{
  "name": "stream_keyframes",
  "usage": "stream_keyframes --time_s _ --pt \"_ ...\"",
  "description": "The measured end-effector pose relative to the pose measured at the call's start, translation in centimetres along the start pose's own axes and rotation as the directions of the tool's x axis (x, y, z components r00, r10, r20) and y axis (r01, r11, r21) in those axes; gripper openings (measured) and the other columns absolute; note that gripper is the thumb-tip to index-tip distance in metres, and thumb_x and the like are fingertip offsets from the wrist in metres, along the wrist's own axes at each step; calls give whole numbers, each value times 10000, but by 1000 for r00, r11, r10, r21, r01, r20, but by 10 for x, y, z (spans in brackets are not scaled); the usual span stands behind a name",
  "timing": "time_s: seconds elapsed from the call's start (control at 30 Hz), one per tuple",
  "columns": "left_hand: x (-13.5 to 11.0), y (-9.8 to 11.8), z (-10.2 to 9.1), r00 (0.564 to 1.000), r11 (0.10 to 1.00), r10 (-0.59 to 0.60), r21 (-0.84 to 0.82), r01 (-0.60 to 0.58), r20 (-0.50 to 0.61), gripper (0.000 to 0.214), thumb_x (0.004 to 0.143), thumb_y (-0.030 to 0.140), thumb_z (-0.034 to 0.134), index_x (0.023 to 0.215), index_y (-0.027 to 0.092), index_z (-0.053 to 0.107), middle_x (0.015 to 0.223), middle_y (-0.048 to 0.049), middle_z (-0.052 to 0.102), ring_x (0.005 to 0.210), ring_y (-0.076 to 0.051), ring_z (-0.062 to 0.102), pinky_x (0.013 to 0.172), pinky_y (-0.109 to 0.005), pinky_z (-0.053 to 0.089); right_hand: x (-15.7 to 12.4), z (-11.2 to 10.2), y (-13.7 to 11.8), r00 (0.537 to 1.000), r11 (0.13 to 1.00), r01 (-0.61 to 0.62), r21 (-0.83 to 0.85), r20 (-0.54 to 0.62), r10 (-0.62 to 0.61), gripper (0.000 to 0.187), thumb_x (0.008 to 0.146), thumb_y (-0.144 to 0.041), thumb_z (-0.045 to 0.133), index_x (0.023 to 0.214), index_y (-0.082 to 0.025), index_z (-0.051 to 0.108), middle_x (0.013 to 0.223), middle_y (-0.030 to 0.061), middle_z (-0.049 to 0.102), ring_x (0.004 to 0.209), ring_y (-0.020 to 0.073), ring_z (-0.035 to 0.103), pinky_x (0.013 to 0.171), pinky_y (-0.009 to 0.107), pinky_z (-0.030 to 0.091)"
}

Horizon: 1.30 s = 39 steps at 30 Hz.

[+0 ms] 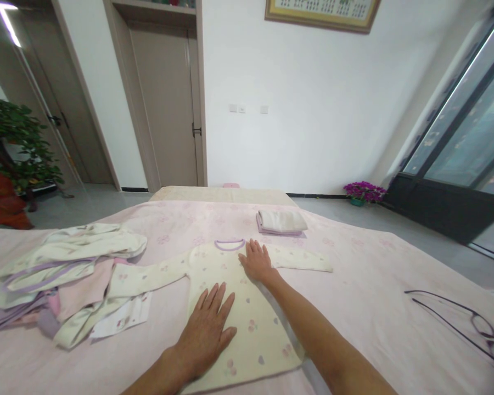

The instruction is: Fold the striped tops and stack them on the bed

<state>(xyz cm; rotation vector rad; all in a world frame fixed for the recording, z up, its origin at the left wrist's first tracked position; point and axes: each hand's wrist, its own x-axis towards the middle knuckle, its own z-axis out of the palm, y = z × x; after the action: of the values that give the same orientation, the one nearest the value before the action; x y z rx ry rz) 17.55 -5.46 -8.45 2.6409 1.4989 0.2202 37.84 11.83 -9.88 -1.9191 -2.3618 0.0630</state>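
Note:
A pale yellow long-sleeved child's top (234, 280) with a purple neckband and small printed motifs lies spread out on the pink-covered surface, its sleeves stretched to both sides. My left hand (208, 326) rests flat on the lower left of its body, fingers extended. Close to the neckband, my right hand (257, 260) lies on the right shoulder with its fingers spread. The left sleeve reaches to a heap of clothes (82, 241) in cream, pink and purple. A printed white card or tag (125, 317) sticks out by that heap.
Beyond the top lies a folded white and lilac stack of cloth (281, 221). Eyeglasses (473, 321) rest on the pink sheet (366, 274) at the right. Doors, a leafy plant (14, 137) and a pot of purple flowers (363, 192) stand farther back.

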Motion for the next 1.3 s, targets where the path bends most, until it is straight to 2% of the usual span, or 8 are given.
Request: stream_keyframes --time_s 0.13,0.37,0.5,0.63,0.8,0.93,1.13,1.3 --pt "1 -1 4 1000 1000 -4 7 4 -25 634 964 478 459 1542 272 302 1625 -114 200 1501 -319 153 1208 -558 192 -1 5 -7 999 999 44 30 0 -44 696 1002 -541 188 1572 -141 201 1638 101 139 1514 239 70 1197 452 46" --pt "0 0 3 1000 1000 -5 28 5 -10 622 965 455 459 1540 275 303 1625 -116 209 1497 -326 166 1194 -570 217 17 -8 1 975 977 -213 10 60 212 698 996 -483 237 1563 -79 198 1634 157 111 1510 281 82 1178 516 68" --pt "-1 -2 6 999 999 9 35 -8 -37 622 968 461 452 1543 285 292 1627 -108 210 1498 -320 172 1195 -569 215 11 1 -17 959 961 -272 40 -67 274 659 990 -407 273 1534 -34 274 1614 210 169 1499 312 132 1170 527 90" --pt "-1 -3 7 1000 999 12 30 -11 -27 618 982 487 408 1550 285 273 1632 -106 185 1503 -312 148 1205 -561 196 -5 10 -19 968 979 -198 46 -148 203 633 1001 -412 260 1526 -63 316 1605 181 233 1499 296 140 1186 502 75" --pt "-1 -2 4 1000 999 0 35 0 0 619 983 479 410 1552 281 267 1632 -108 175 1504 -312 131 1210 -558 183 -23 6 5 993 998 -34 56 -108 40 602 1003 -431 278 1521 -132 347 1610 108 264 1494 254 173 1198 437 100" --pt "-6 1 -4 999 999 17 31 -18 35 613 986 459 411 1553 280 262 1635 -109 154 1505 -318 117 1207 -568 178 -29 2 16 996 999 7 49 -87 -2 578 1007 -417 284 1520 -160 351 1610 86 274 1488 228 193 1199 408 103" --pt "-27 4 -16 982 989 150 -6 -150 111 679 960 396 496 1564 326 193 1639 -79 124 1508 -312 115 1212 -570 160 -30 1 16 997 999 39 10 -73 -38 606 1011 -437 268 1537 -140 313 1618 101 239 1494 241 173 1196 424 98" --pt "-51 -7 -19 947 950 306 -89 -298 101 726 937 518 504 1561 384 159 1640 -51 125 1498 -326 171 1202 -588 167 -32 2 16 997 999 32 -12 -76 -33 600 1013 -429 262 1537 -142 313 1616 99 246 1495 236 173 1196 427 105"
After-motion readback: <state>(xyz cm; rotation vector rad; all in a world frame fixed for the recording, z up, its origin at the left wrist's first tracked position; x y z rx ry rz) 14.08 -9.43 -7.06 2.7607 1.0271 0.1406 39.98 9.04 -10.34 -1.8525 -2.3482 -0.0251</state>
